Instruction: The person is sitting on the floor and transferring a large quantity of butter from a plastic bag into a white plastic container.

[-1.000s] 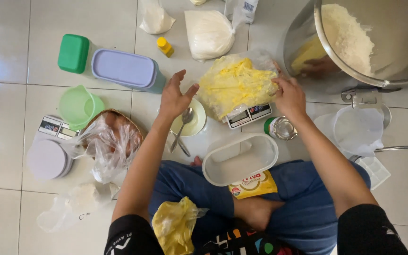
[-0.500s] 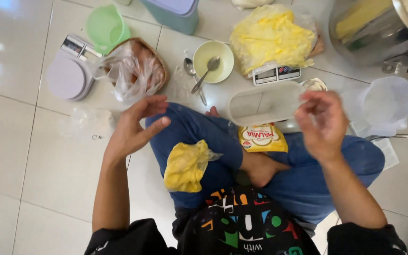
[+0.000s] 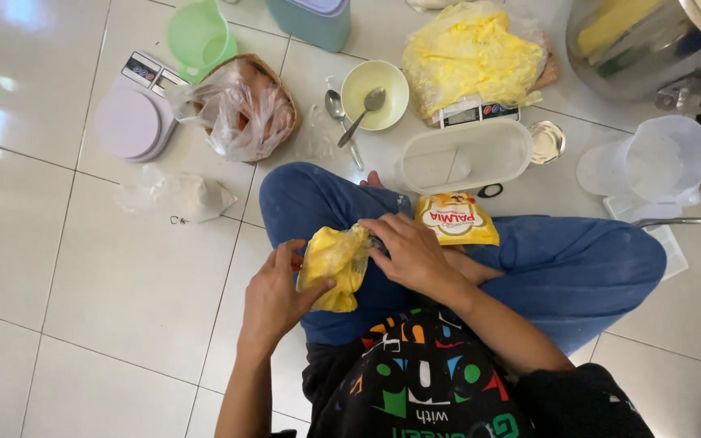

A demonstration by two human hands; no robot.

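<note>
White floor tiles (image 3: pixel 107 284) carry a round purple scale (image 3: pixel 127 123), a bagged basket (image 3: pixel 245 105), a yellow bowl (image 3: pixel 375 94) with a spoon (image 3: pixel 364 112), an empty white tub (image 3: pixel 464 154) and a clear jug (image 3: pixel 651 162). Nothing blocks the lap, where a yellow packet (image 3: pixel 456 219) rests on blue jeans (image 3: pixel 578 259). Both hands hold a crumpled, yellow-smeared plastic wrapper (image 3: pixel 333 264) there: left hand (image 3: pixel 273 296) cups it, right hand (image 3: pixel 411 255) pinches its top.
</note>
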